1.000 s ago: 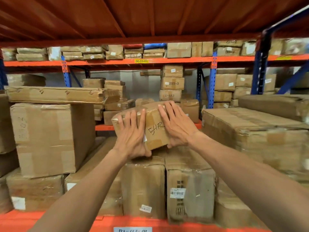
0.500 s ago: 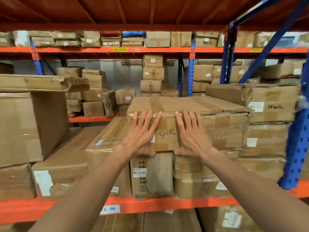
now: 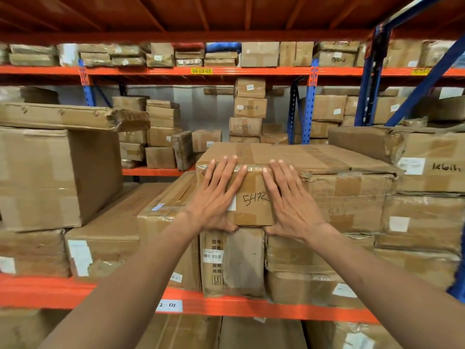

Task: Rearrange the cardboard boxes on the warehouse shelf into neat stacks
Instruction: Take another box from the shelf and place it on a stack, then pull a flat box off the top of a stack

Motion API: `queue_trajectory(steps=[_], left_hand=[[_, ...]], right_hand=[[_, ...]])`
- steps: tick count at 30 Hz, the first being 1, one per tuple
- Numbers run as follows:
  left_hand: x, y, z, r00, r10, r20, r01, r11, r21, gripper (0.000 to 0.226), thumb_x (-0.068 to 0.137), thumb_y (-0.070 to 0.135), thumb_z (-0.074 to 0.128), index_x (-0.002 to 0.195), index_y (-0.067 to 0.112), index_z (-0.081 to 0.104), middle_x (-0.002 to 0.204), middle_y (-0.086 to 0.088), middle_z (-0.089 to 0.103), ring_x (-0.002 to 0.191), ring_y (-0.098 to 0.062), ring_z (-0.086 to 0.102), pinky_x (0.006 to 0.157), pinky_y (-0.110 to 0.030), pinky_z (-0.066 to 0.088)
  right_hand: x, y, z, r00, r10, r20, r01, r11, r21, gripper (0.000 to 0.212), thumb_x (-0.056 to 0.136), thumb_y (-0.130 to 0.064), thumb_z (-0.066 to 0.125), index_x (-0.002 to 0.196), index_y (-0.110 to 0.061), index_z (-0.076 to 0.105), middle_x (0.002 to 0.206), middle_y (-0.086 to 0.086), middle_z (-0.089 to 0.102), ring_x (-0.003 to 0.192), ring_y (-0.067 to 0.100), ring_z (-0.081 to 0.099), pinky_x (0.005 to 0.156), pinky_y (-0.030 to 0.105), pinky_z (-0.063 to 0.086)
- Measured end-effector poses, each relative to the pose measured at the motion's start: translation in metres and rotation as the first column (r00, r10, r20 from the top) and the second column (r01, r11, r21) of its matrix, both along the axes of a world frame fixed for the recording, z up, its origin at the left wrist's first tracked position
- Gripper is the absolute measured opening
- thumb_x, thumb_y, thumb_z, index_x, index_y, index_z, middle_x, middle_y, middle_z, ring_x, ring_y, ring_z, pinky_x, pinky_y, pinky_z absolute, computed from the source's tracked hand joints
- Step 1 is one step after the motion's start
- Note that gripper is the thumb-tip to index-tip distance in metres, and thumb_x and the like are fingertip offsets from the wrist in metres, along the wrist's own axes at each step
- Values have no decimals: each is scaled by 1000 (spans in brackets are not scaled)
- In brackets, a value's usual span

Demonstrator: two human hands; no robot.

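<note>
here both the left hand (image 3: pixel 214 197) and right hand (image 3: pixel 292 200) press flat, fingers spread, on the 5472 box (image 3: pixel 254 197), neighbouring boxes (image 3: pixel 352 195) crowding it.

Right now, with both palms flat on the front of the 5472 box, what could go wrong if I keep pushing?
1. The 5472 box rests on two separate boxes, the barcode box and its right neighbour; it might tip at the seam.
2. The left hand and right hand only press, without gripping, so it could skew.
3. Its top edge looks crushed; pushing may worsen that.
</note>
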State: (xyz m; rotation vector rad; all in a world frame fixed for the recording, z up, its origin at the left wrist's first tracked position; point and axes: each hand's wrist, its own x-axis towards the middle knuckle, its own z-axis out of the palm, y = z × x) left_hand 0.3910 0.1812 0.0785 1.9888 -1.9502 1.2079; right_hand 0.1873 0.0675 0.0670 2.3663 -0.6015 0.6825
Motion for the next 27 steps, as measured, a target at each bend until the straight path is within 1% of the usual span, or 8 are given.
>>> queue_trajectory(steps=[4,10,16,18,20,22,25,27], left_hand=[[10,-9,-7,999,-28,40,29,999,-29,149,50,86,66,157,5,1,160,-28,3,149,-45,-2,121,-56,-3],[17,-13,-9,994,-93,57,94,995,-15,151,49,86,70,157,5,0,160,-27,1,149,-44,-2,120,-55,-5],[44,9,13,929,-362,72,352,928,120,128,74,80,57,156,8,-8,163,-24,-10,150,-36,-16,121,-48,-13],[74,27,27,924,-376,69,375,927,21,114,82,75,53,157,11,-4,163,-24,-6,151,-36,-10,122,-51,-5],[115,45,46,958,-282,59,288,937,-199,105,87,70,51,157,11,-1,163,-26,1,151,-38,-4,121,-55,2],[163,64,72,994,-110,27,112,927,-358,105,86,62,58,157,9,2,161,-29,4,150,-43,-1,120,-58,3],[231,83,120,977,215,3,-204,931,-301,106,86,49,65,157,9,-2,160,-32,0,147,-49,-3,117,-64,3],[270,85,143,917,399,0,-390,896,-212,97,91,40,62,157,10,-4,160,-32,-2,146,-52,-3,114,-69,4]], right_hand=[[7,-6,-1,999,-41,-16,42,998,47,144,54,-76,77,156,4,15,158,34,19,148,47,14,123,56,9],[6,2,2,995,-98,-19,99,993,61,145,55,-82,70,157,1,10,155,31,22,145,47,19,123,52,3],[10,29,31,999,-41,27,39,996,81,110,79,-89,37,153,-8,30,153,23,32,136,42,38,112,58,33],[31,40,50,996,-38,79,33,998,62,98,84,-86,32,151,-14,33,152,22,35,132,42,45,106,60,42],[64,49,69,989,-61,134,56,997,44,89,88,-80,31,149,-15,34,149,25,38,129,42,48,105,59,43],[104,62,85,986,-68,155,64,997,33,80,89,-69,35,145,-12,39,145,27,43,125,42,51,104,56,43],[163,80,93,995,-28,100,28,1000,-6,67,81,-50,43,136,-12,53,136,25,51,116,40,55,99,53,46],[199,87,94,996,-14,93,17,999,-32,62,81,-49,45,129,-13,59,128,22,56,109,38,59,94,50,49]])
